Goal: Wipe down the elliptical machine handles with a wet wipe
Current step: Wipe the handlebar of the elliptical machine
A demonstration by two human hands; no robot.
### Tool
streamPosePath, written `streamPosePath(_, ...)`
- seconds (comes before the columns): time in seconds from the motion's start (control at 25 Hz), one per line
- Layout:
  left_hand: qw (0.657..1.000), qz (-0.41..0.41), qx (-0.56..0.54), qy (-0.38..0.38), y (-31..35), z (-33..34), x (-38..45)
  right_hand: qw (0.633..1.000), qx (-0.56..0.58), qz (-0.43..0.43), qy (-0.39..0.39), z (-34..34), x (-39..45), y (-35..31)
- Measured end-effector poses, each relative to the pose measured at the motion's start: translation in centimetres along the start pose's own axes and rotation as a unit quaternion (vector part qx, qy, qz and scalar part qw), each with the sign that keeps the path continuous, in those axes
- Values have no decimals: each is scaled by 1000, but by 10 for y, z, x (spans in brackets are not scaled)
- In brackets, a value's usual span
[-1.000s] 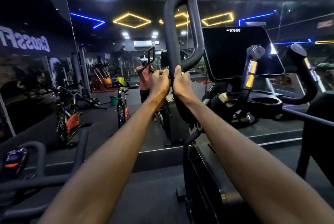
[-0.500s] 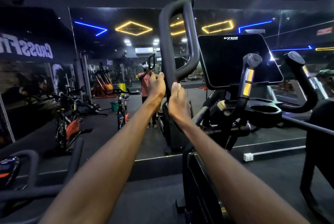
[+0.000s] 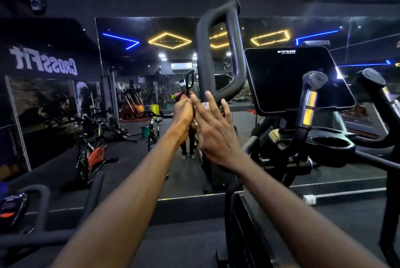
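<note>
The person stands at the elliptical and reaches both arms out to the tall loop handle (image 3: 218,51). The left hand (image 3: 183,110) is curled tight, low on the left bar of the loop, and it seems to be pinching the wet wipe (image 3: 205,106). Only a small pale bit of the wipe shows, tucked between the two hands and against the bar. The right hand (image 3: 213,130) is spread wide, its fingers (image 3: 211,103) straight and fanned out, holding nothing. It sits just beside the left hand, near the wipe.

I think the job is partly under way. The hands are at the bottom of this one loop, so its lower part is likely being rubbed now. I cannot tell which parts are clean, since nothing looks wet or shiny. The two short handles on the right, the nearer one (image 3: 309,103) and the far one (image 3: 381,94), are well apart from the hands, so they are probably left to do.

The loop is a thick, round, dark tube, smooth and dull, bent like a long ring. The short handles have bright metal bands and round caps. The screen (image 3: 296,79) is flat, black and glossy. The wipe looks thin, soft and crumpled.
</note>
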State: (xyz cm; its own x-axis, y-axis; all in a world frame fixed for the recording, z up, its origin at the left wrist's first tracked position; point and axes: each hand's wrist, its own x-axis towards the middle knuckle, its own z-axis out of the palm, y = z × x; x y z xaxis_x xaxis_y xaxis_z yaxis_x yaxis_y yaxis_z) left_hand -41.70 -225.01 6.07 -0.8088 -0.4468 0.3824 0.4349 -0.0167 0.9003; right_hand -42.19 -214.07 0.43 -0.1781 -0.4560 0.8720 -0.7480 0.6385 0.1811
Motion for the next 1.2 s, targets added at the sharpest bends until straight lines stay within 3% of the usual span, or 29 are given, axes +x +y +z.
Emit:
streamPosePath(0.08,1000,-7,0,-8,1,-8,1,997,-49,-51,-41,-8,30,29)
streamPosePath(0.2,999,-34,14,-13,1,-15,2,998,-22,4,-51,-18,53,46)
streamPosePath(0.36,999,-31,22,-7,4,-14,-2,975,-117,-169,-77,-16,47,61)
streamPosePath(0.4,999,-36,23,-6,4,-11,-4,976,-121,-165,-78,-21,62,70)
streamPosePath(0.52,999,-39,15,-11,7,-2,-6,996,-82,-5,-45,-30,88,74)
streamPosePath(0.56,999,-35,9,-11,7,0,-6,996,-78,-11,-40,-26,80,68)
streamPosePath(0.68,999,-33,-9,-12,9,5,-3,980,-121,-139,-74,-20,61,66)
streamPosePath(0.72,999,-40,-17,-8,10,9,-3,980,-119,-141,-80,-26,76,75)
streamPosePath(0.84,999,-44,-12,0,10,24,-5,993,-72,-25,-93,-38,114,81)
streamPosePath(1.0,999,-27,-39,24,2,33,-4,972,-95,-182,-112,-28,99,88)
streamPosePath(1.12,996,-40,-15,72,2,41,-3,984,-75,-106,-123,-39,139,94)
streamPosePath(1.2,995,-32,1,94,-1,43,-2,980,-68,-134,-132,-35,148,89)
